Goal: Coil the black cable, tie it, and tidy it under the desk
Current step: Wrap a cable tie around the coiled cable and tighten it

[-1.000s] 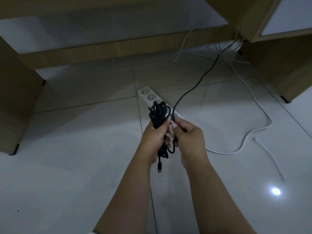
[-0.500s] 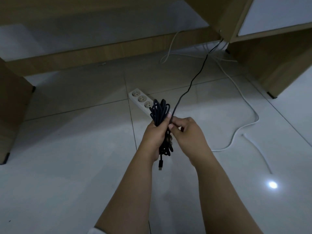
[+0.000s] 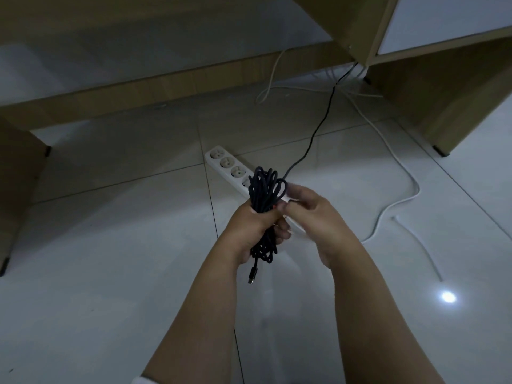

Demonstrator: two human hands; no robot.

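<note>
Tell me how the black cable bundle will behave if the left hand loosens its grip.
The black cable bundle looks floppy: its loops sag unevenly above the left hand, so they would probably spring apart. The plug end dangles freely and would likely swing. It seems light, held in one fist.

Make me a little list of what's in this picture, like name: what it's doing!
left hand: closed around the middle of the coiled bundle
right hand: pinching the loose strand beside the bundle's top
black cable: mostly coiled; one strand runs off toward the desk
cable plug: dangles below the left hand
power strip: white, lying on the floor behind the hands
white cord: curves loosely across the floor
desk: wooden, at the back
</note>
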